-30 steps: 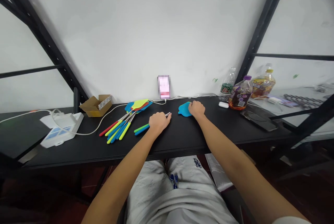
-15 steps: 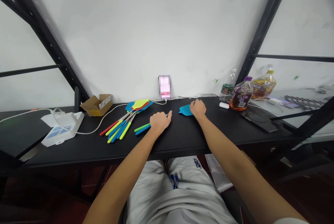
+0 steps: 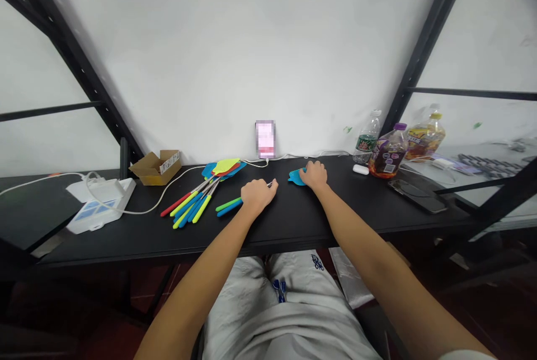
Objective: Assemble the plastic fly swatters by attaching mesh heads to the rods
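Observation:
My left hand (image 3: 257, 194) is closed around thin metal rods on the black desk. A green handle (image 3: 229, 204) and a blue handle (image 3: 230, 208) stick out to its left, apparently from two fly swatters. My right hand (image 3: 315, 174) is closed on the right part of a flat blue fly swatter head (image 3: 296, 177), its fingers hiding much of it. Whether this head joins a rod under my left hand cannot be made out. To the left lies a pile of fly swatters (image 3: 205, 191) with red, yellow and blue handles and overlapping coloured heads.
A phone (image 3: 265, 139) leans against the wall with a white cable. On the left are an open cardboard box (image 3: 157, 168) and a white power strip (image 3: 100, 203). Bottles (image 3: 390, 150), a white case (image 3: 361, 169) and a dark phone (image 3: 417, 195) stand or lie at right.
My right hand has slid slightly left over the blue head, covering more of it. My left hand and the pile stay in place.

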`<move>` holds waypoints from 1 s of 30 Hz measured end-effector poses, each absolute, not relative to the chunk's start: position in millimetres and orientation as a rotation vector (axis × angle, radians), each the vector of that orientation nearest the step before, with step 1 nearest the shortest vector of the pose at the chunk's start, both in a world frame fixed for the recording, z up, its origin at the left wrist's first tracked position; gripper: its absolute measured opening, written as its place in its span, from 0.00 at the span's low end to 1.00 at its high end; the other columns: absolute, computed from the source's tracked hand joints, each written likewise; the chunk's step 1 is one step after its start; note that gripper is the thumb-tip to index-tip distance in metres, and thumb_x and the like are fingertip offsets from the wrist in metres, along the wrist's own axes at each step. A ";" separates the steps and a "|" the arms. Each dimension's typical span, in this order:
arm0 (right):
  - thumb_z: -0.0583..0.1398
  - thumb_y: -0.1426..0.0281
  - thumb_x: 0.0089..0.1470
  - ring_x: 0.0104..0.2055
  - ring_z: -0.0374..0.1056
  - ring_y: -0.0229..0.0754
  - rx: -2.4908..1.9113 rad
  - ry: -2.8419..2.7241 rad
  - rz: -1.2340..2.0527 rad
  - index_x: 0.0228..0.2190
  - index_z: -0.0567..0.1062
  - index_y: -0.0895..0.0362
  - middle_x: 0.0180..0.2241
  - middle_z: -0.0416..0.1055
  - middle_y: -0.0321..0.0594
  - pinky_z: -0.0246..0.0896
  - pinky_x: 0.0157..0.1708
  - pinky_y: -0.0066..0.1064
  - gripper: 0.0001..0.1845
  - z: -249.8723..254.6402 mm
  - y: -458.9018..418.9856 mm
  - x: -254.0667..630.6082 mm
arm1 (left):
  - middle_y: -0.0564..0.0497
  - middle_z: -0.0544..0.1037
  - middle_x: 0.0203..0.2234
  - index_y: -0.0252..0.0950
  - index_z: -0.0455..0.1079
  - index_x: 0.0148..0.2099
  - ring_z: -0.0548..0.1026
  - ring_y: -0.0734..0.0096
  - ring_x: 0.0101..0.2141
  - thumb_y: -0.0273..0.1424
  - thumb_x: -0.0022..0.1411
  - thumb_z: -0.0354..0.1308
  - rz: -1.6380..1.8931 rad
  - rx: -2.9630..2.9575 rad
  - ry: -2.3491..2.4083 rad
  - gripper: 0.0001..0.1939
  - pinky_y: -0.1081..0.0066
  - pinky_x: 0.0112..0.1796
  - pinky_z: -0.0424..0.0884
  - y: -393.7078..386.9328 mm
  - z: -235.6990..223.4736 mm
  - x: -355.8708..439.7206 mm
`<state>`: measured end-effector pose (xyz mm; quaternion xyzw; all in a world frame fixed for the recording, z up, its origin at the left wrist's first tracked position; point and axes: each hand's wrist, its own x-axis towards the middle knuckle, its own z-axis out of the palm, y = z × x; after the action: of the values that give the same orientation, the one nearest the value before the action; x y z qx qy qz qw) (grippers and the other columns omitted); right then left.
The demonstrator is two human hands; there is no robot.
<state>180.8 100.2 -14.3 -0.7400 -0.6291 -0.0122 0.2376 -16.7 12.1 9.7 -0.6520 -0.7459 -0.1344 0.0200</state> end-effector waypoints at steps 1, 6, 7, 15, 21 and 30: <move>0.55 0.61 0.58 0.53 0.60 0.55 -2.035 -1.719 -0.037 0.44 0.72 0.61 0.49 0.66 0.55 0.56 0.49 0.42 0.19 -15.1 100.9 181.2 | 0.36 0.79 0.38 0.32 0.79 0.43 0.77 0.50 0.41 0.55 0.64 0.39 -0.424 -2.016 -2.316 0.36 0.60 0.41 0.70 12.4 9.0 -16.6; 0.54 0.65 0.58 0.52 0.61 0.56 -2.067 -1.669 -0.047 0.45 0.72 0.64 0.49 0.66 0.57 0.57 0.47 0.41 0.18 -16.8 103.6 182.2 | 0.37 0.79 0.37 0.33 0.79 0.42 0.77 0.50 0.40 0.54 0.63 0.40 -0.444 -2.003 -2.313 0.35 0.60 0.40 0.70 13.5 5.9 -16.0; 0.54 0.66 0.57 0.52 0.61 0.57 -2.075 -1.652 -0.051 0.45 0.71 0.64 0.49 0.66 0.58 0.57 0.47 0.41 0.18 -16.9 103.8 181.8 | 0.37 0.79 0.37 0.33 0.79 0.42 0.77 0.50 0.40 0.54 0.63 0.40 -0.445 -2.003 -2.314 0.35 0.60 0.40 0.70 13.4 5.6 -15.9; 0.53 0.65 0.58 0.51 0.63 0.58 -2.073 -1.451 -0.059 0.45 0.72 0.67 0.47 0.67 0.60 0.57 0.46 0.42 0.20 -15.9 102.9 178.6 | 0.37 0.79 0.36 0.32 0.79 0.41 0.77 0.50 0.40 0.51 0.65 0.41 -0.437 -2.028 -2.281 0.33 0.59 0.40 0.70 10.2 6.4 -15.8; 0.50 0.65 0.62 0.46 0.65 0.51 -1.763 -1.576 -0.161 0.36 0.75 0.61 0.42 0.71 0.54 0.56 0.44 0.37 0.16 -0.2 92.4 167.0 | 0.37 0.79 0.36 0.32 0.77 0.41 0.77 0.49 0.41 0.51 0.67 0.39 -0.455 -2.037 -2.180 0.33 0.58 0.42 0.69 9.2 3.1 -15.3; 0.46 0.59 0.67 0.31 0.67 0.40 -1.239 -2.096 0.232 0.27 0.71 0.55 0.29 0.74 0.40 0.52 0.32 0.28 0.23 -4.3 68.5 116.5 | 0.40 0.76 0.39 0.33 0.68 0.46 0.76 0.55 0.41 0.42 0.67 0.48 -0.615 -2.140 -1.924 0.18 0.62 0.40 0.70 14.0 -4.4 -17.0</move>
<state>116.5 68.5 -4.3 -0.4763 -0.8056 0.0891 0.3409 -17.0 14.0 -4.4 -0.7237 -0.6505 -0.2079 0.0993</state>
